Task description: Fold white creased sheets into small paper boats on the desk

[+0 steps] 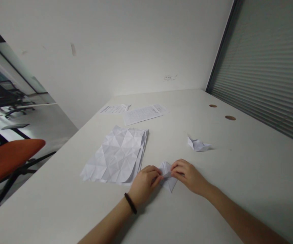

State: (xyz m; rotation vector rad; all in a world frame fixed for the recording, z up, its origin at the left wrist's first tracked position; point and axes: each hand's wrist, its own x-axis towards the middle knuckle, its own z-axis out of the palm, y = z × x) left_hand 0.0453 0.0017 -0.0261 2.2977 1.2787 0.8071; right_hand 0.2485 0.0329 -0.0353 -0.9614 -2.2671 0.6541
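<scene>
Between my hands is a small piece of folded white paper [169,184], with a pointed corner toward me. My left hand [145,181], with a dark band on its wrist, pinches the paper's left side. The right side is pinched between the thumb and fingers of my right hand [187,174]. Fingertips cover parts of the folds. Beyond my right hand sits a folded paper boat [198,145]. Left of the folded paper, a stack of creased white sheets [118,152] lies close to my left hand.
Two printed sheets, a nearer one [143,114] and a farther one [114,108], lie toward the back of the white table [237,169]. Two round holes show at the right, one of them a brown cable hole [230,118]. An orange chair [14,156] stands beyond the left edge.
</scene>
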